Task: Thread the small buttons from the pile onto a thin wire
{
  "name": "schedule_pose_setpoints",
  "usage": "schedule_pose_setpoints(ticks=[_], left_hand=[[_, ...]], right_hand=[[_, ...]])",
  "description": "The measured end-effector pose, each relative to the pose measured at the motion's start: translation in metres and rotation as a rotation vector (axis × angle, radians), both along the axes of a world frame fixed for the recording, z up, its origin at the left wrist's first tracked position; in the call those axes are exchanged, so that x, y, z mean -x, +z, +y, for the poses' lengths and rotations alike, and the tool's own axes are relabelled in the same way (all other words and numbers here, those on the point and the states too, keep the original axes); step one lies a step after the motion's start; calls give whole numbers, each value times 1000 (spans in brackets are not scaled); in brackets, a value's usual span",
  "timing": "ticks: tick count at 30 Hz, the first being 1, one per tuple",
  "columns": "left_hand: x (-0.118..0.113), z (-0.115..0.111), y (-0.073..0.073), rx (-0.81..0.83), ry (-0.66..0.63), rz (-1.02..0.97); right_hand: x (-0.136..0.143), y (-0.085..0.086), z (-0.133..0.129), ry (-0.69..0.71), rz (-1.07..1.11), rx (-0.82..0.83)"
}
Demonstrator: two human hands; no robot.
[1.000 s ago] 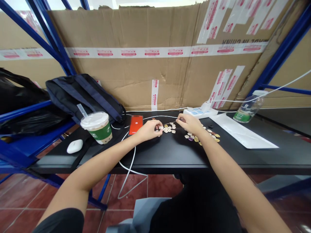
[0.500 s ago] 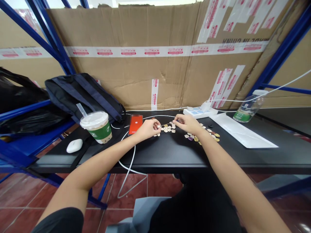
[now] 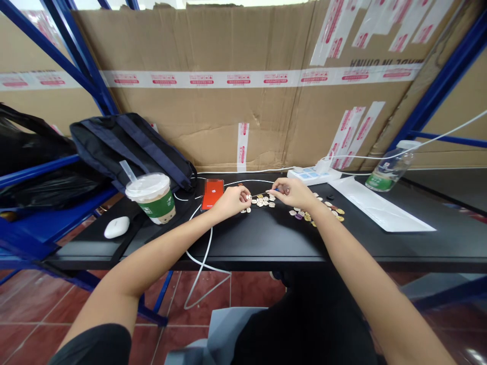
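Note:
Over the black table [image 3: 262, 243], my left hand [image 3: 233, 199] pinches a small whitish button [image 3: 248, 197] between thumb and fingertips. My right hand [image 3: 291, 191] is closed around a thin, dark, straight tool [image 3: 262, 194] with a bit of blue at the fingers. Its slim end reaches left to the button; whether it passes through a hole is too small to tell. Below and between the hands lies a loose group of pale buttons [image 3: 262, 202]. Under my right wrist spreads a second group of yellow, purple and pale buttons [image 3: 298, 216], partly covered by the forearm.
A red-screened phone [image 3: 213, 194] lies beside my left hand. Further left are a lidded drink cup [image 3: 155, 200], a white earbud case [image 3: 116, 227] and a backpack [image 3: 133, 147]. To the right are a power strip [image 3: 312, 175], a white envelope [image 3: 376, 205] and a bottle [image 3: 388, 170].
Both hands stay in nearly the same place. The tool and the button between them have shifted only slightly; a blue part now shows at my right fingers.

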State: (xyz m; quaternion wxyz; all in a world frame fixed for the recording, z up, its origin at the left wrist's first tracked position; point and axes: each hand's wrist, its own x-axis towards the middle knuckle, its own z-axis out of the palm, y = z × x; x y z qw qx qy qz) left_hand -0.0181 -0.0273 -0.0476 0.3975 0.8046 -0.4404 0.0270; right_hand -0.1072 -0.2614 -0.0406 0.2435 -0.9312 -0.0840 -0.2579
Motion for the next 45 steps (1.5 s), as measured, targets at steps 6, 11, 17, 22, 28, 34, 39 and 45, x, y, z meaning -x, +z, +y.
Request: schedule_pose_setpoints(ticks=[6,11,17,22,28,34,39,45], left_hand=[[2,0,1,-6,-4,-14],[2,1,0,-9,-12,-31],[2,1,0,-27,-23,-51],[2,1,0,-26,-34,-71],[-1,1,-3,-13,-31,-111],[1,0,-2,-55,-34,-141],[1,-1,-3,-66,-28,-108],[0,-2,-5,-59,-33,-43]], right_hand=[[-1,-1,-1,-1,23,5],[-1,-1,-2,13,29,-5],[0,0,-1,6,33,-10],[-2,-1,-1,52,38,-48],[-3,-2,-3,86,79,-80],[-5,-4,-5,101,107,-109],[-7,-4,-6,120,120,-152],[-7,-4,-6,93,101,-101]])
